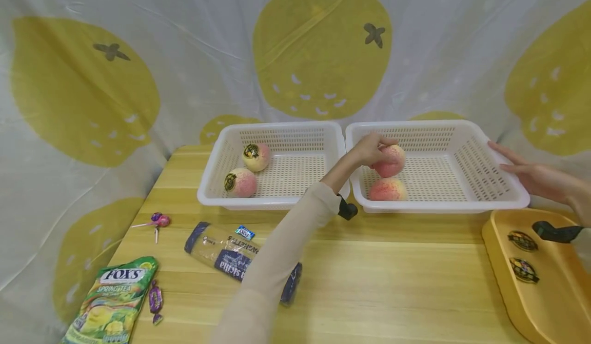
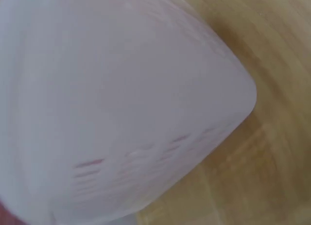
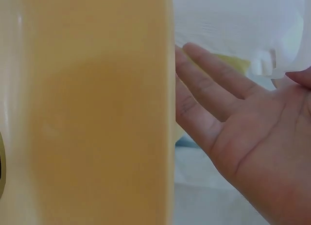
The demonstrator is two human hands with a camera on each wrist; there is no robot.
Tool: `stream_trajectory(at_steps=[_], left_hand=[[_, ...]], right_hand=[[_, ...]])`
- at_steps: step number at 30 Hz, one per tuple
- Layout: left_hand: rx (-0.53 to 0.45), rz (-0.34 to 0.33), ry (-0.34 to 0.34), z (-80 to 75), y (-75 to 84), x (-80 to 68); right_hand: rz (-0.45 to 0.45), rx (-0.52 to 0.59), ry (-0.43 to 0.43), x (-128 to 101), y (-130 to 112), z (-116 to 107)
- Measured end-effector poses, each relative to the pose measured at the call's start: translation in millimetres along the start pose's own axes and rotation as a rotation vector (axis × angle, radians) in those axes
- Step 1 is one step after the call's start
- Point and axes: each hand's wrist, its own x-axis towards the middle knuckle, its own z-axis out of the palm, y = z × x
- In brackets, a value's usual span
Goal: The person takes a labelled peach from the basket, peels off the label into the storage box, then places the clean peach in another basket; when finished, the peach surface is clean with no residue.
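the left hand has its fingers curled over a peach and holds it just above the floor of the right basket, at that basket's left end. a 2nd peach already lies in there, just near of the held one. so by the look of it the moving of peaches into the right basket is about half done: 1 down, 1 in hand and not let go yet, and 2 left in the left basket, a far peach and a near peach, both with dark round stickers.

the right hand rests flat against the right basket's right rim, fingers straight and spread, gripping nothing.

count: 4 peaches, 2 white baskets side by side, 1 yellow tray at the near right with 2 stickers in it. on the table to the near left: 1 lollipop, 1 spaghetti pack, 1 small blue candy, 1 fox's candy bag and 1 purple wrapped sweet. the left wrist view is just blurry white basket wall.
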Motion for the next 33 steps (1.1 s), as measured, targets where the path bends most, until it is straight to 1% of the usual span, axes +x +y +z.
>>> stream_trajectory(at_steps=[2, 3, 5, 7, 10, 11, 12, 16, 17, 18, 19, 21, 24, 25, 26, 28, 29, 31, 33], left_hand=[[-0.013, -0.052, 0.039, 4.0, -3.1, 0.5], [-0.016, -0.066, 0.061, 5.4, -4.5, 0.8], [-0.014, -0.07, 0.103, 6.9, -7.0, 1.1], [0.013, -0.065, 0.141, 7.8, -9.3, 1.3], [0.049, -0.058, 0.173, 8.9, -11.7, 1.3], [0.068, -0.063, 0.161, 9.2, -12.4, 1.1], [0.084, -0.085, 0.14, 9.6, -13.1, 0.8], [0.137, -0.205, -0.002, 9.1, -14.2, -0.9], [0.152, -0.24, -0.032, 8.2, -14.1, -1.5], [0.154, -0.276, -0.049, 7.2, -13.7, -2.3], [0.149, -0.303, -0.058, 6.0, -13.2, -3.1], [0.135, -0.332, -0.058, 3.0, -12.2, -5.6], [0.123, -0.342, -0.059, -2.2, -10.1, -10.9], [0.124, -0.329, -0.063, -5.0, -8.5, -13.4], [0.13, -0.301, -0.069, -8.9, -6.6, -16.6], [0.145, -0.213, -0.076, -20.5, -1.7, -26.9], [0.155, -0.16, -0.078, -28.5, 2.1, -34.4], [0.162, -0.045, -0.075, -48.9, 9.8, -54.2], [0.166, 0.036, -0.058, -73.3, 13.4, -81.0]], right_hand=[[-0.001, -0.005, 0.002, 1.2, -2.4, 1.4], [-0.004, -0.004, 0.0, 1.9, -3.4, 2.0], [-0.011, -0.007, -0.002, 3.2, -5.1, 3.5], [-0.025, -0.007, -0.015, 4.8, -5.9, 4.6], [-0.039, -0.008, -0.02, 7.8, -6.2, 6.8], [-0.043, -0.008, -0.023, 8.9, -6.4, 7.6], [-0.045, -0.008, -0.025, 10.2, -6.9, 8.3], [-0.048, -0.014, -0.037, 15.8, -11.4, 10.6], [-0.047, -0.017, -0.039, 17.0, -13.0, 11.1], [-0.045, -0.02, -0.04, 18.1, -14.6, 11.3], [-0.045, -0.023, -0.041, 19.1, -15.9, 11.5], [-0.046, -0.021, -0.032, 20.9, -17.8, 12.2], [-0.063, -0.003, -0.04, 23.1, -18.0, 13.3], [-0.059, -0.002, -0.036, 23.7, -17.7, 14.0], [-0.055, -0.005, -0.033, 24.4, -17.4, 14.7], [-0.035, -0.031, -0.018, 25.1, -17.3, 16.2], [-0.018, -0.049, -0.005, 25.4, -17.7, 17.0], [0.012, -0.085, 0.017, 25.8, -19.6, 18.2], [0.026, -0.108, 0.027, 25.9, -22.7, 19.0]])
